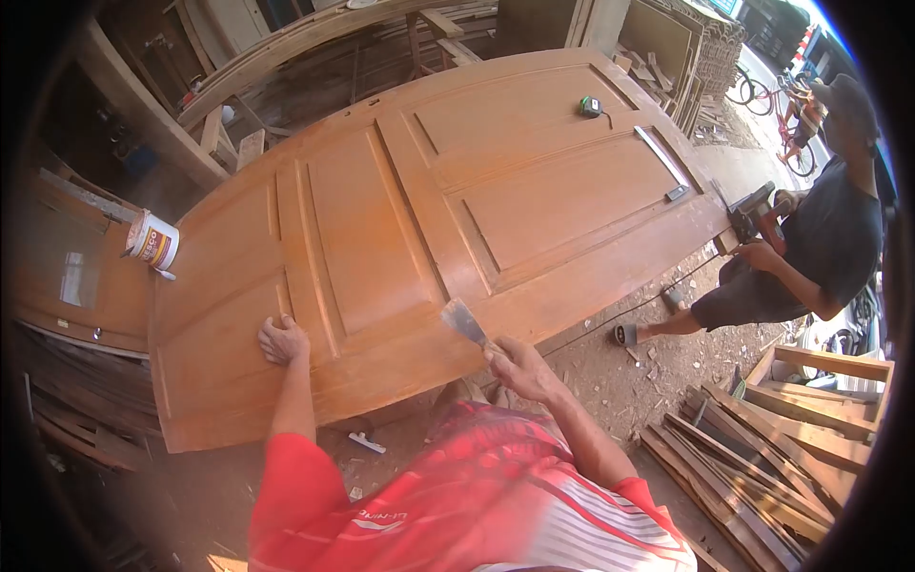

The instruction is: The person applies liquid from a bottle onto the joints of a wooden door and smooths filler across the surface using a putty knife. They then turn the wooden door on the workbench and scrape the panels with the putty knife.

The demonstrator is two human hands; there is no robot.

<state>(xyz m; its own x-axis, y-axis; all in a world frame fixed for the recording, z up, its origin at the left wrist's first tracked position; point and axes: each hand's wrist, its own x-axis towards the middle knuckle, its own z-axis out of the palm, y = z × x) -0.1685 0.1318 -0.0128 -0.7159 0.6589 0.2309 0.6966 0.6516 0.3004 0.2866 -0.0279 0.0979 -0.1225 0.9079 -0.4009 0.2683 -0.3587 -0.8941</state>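
A large brown panelled wooden door (376,377) lies flat in front of me. My left hand (285,340) rests on its near left part, fingers bent slightly and touching the wood, holding nothing. My right hand (519,370) is closed around the handle of a putty knife (464,321). The wide blade points away from me and to the left, over the door's near rail. From this angle I cannot tell whether the blade touches the surface.
A white tub (152,240) stands at the door's left end. On the door's right half lie a tape measure (591,106) and a metal square (661,160). A co-worker (810,214) holds a power tool (758,216) at the right edge. Timber offcuts (753,467) lie lower right.
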